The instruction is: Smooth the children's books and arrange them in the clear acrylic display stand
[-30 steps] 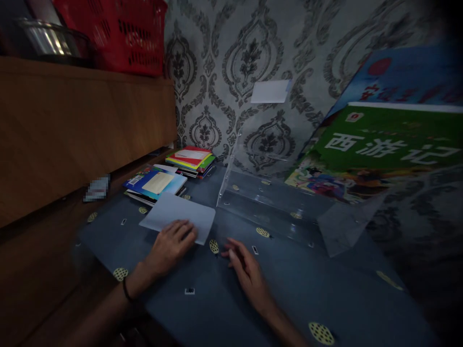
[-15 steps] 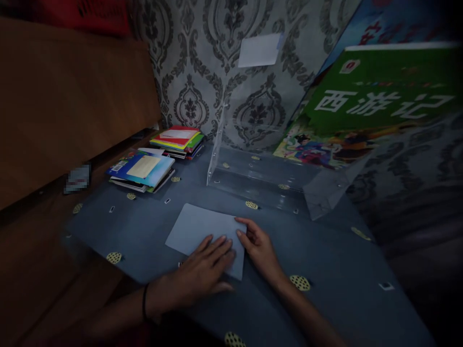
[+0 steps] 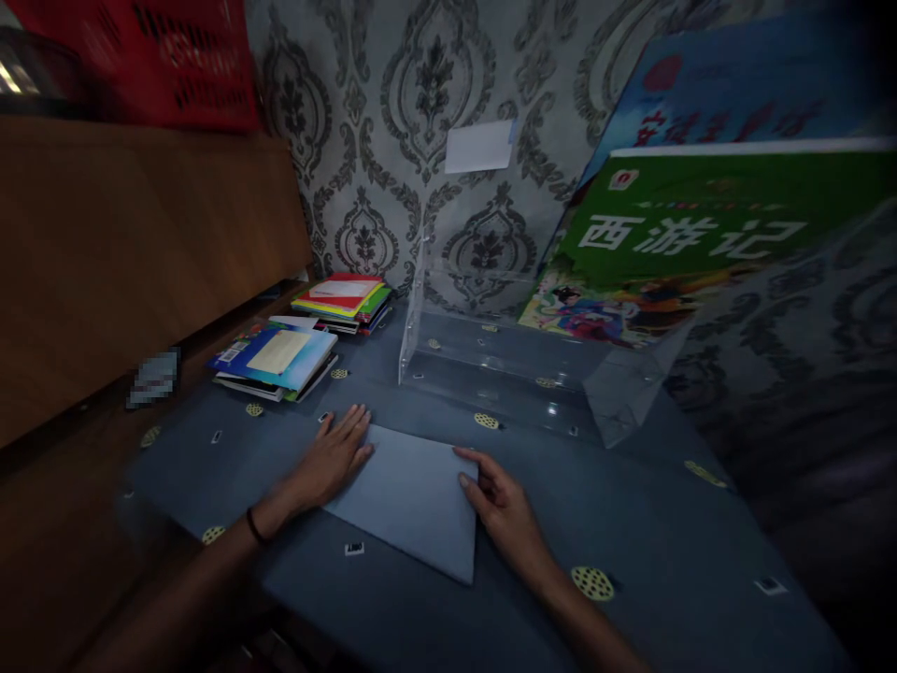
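Observation:
A pale blue-grey sheet (image 3: 413, 495) lies flat on the blue table cloth (image 3: 631, 523) in front of me. My left hand (image 3: 329, 458) rests flat on its left corner, fingers spread, a dark band on the wrist. My right hand (image 3: 505, 509) touches the sheet's right edge with the fingertips. Neither hand lifts it.
A clear acrylic stand (image 3: 491, 365) sits behind the sheet, with a green picture book (image 3: 701, 243) and a blue one (image 3: 735, 84) leaning at its right. Two stacks of colourful books (image 3: 277, 355) (image 3: 343, 299) lie at the left near a wooden cabinet (image 3: 140, 243). A red basket (image 3: 161, 56) stands on top.
The left hand slid from the sheet's near middle to its left corner. The sheet turned slightly and now lies more spread between both hands. The right hand stayed at the right edge.

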`<state>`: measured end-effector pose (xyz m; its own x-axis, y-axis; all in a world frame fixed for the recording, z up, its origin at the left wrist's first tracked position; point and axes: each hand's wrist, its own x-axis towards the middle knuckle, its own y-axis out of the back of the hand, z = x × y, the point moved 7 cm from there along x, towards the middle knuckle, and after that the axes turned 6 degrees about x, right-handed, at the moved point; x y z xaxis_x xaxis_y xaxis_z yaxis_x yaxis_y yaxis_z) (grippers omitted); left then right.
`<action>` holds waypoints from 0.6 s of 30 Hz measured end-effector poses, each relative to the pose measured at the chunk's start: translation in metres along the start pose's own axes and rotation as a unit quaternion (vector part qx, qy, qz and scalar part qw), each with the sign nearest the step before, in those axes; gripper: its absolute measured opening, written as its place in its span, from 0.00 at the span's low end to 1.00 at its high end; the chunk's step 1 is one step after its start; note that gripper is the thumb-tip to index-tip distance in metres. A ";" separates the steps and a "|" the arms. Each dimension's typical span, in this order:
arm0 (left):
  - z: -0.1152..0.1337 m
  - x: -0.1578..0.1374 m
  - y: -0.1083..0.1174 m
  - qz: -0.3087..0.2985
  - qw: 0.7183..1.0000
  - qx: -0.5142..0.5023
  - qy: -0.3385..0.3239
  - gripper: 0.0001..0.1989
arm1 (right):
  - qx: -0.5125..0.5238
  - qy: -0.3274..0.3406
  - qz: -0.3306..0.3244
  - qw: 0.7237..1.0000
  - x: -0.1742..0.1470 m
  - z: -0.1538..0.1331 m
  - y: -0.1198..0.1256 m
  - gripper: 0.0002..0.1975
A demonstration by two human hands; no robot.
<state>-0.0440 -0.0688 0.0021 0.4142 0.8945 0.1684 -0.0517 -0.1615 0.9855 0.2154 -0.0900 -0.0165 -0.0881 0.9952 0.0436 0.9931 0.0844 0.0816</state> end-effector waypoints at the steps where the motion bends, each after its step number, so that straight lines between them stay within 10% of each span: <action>1: 0.002 -0.001 0.001 0.016 1.000 0.016 0.005 0.26 | 0.002 -0.001 0.001 1.000 0.000 0.000 0.000 0.24; 11: 0.065 -0.011 0.005 0.114 0.989 0.035 -0.091 0.23 | -0.022 0.029 0.008 0.999 -0.004 -0.012 -0.002 0.18; 18: 0.123 -0.022 0.006 0.069 0.968 -0.028 -0.238 0.50 | -0.051 0.040 0.024 0.998 -0.005 -0.020 -0.001 0.17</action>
<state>0.0578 -0.1409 0.0022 0.7705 0.5707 0.2842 -0.1813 -0.2312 0.9559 0.2131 -0.0958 0.0036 -0.0505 0.9904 0.1287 0.9835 0.0269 0.1788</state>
